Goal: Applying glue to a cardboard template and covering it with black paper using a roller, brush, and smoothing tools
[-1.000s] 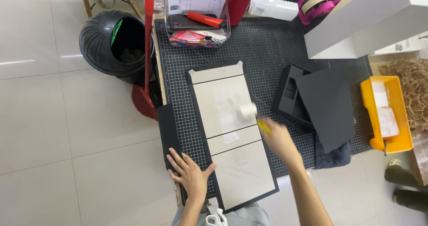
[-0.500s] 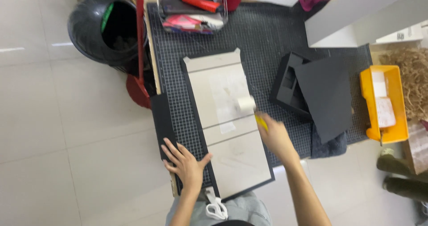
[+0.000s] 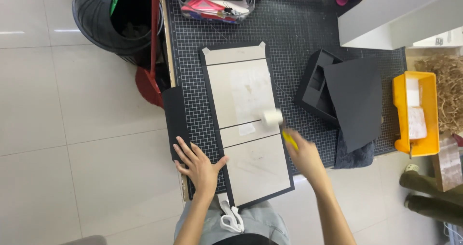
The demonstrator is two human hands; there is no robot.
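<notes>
On the gridded cutting mat point(image 3: 299, 28), head view: I see a long black sheet with three pale grey boards point(image 3: 247, 119) laid on it, running from the far side of the bench to the near edge. My left hand point(image 3: 198, 165) lies flat and spread, fingers splayed, on the black margin at the sheet's near-left side; it grips nothing, only presses. My right hand point(image 3: 303, 154) is blurred, closed around the yellow handle of a small white roller point(image 3: 273, 117), whose drum rests on the middle board near its right edge. I judge the boards stiff and light and the black sheet thin and easily creased, so it is best steadied with a flat palm at the margin rather than pinched. To the right lie a black box tray point(image 3: 318, 83) under a dark sheet point(image 3: 354, 98) and a yellow bin point(image 3: 415, 114); a black waste bin point(image 3: 113, 18) stands off the left edge.
</notes>
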